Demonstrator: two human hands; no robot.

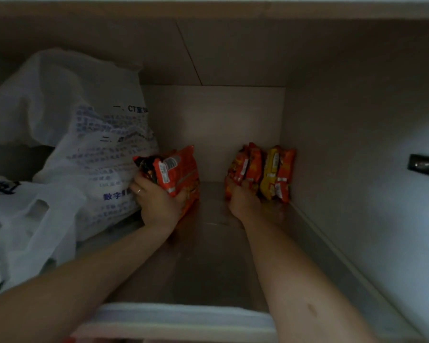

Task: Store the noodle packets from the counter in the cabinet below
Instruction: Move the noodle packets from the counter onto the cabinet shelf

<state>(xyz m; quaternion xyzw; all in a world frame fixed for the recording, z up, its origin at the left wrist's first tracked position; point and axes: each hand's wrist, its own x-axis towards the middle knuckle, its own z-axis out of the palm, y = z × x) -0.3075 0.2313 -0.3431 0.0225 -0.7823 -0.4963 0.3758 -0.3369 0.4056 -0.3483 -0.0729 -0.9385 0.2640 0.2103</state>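
Note:
Both my arms reach deep into the cabinet (208, 256). My left hand (156, 201) grips an orange noodle packet (181, 172), with a darker packet held behind it, tilted slightly above the shelf floor. At the back right corner several noodle packets (263, 172) stand upright in a row, red and yellow, against the right wall. My right hand (243, 198) presses against the leftmost packets of that row, fingers wrapped on their lower edge.
A large white plastic bag (84, 134) with blue printed text fills the left side of the cabinet, touching my left hand. Another bag (22, 231) lies in front of it. The right wall (357, 157) carries a dark hinge (424, 165).

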